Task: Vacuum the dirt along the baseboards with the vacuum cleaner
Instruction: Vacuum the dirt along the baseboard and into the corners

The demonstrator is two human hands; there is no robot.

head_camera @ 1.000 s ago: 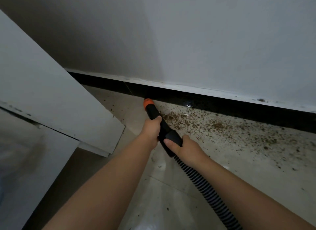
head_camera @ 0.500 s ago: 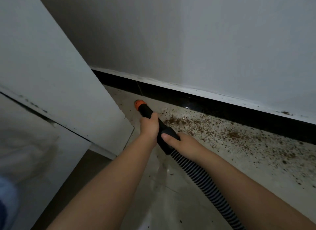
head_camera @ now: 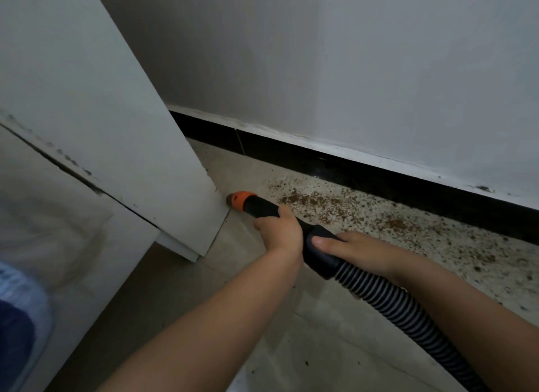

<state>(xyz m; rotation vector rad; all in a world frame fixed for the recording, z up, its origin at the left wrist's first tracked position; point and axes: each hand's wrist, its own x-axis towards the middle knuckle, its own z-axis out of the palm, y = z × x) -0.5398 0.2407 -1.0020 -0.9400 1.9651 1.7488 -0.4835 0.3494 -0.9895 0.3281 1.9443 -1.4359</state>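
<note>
I see my left hand (head_camera: 280,231) wrapped around the black tube of the vacuum nozzle (head_camera: 256,206), just behind its orange tip (head_camera: 239,198). My right hand (head_camera: 354,247) grips the thicker black collar further back, thumb lying flat along the top, right where the ribbed hose (head_camera: 408,310) joins on. The hose runs back from that hand between my two forearms toward the lower right. The nozzle points away from me and to the left, low over the floor (head_camera: 291,348), and its tip sits right at the bottom corner of the white cabinet (head_camera: 116,129); I cannot tell whether it touches. The brown dirt (head_camera: 335,205) lies scattered on the tiles to the right of the nozzle, thickest just beside my left hand and spreading on along the black baseboard (head_camera: 379,175) under the white wall (head_camera: 350,70).
</note>
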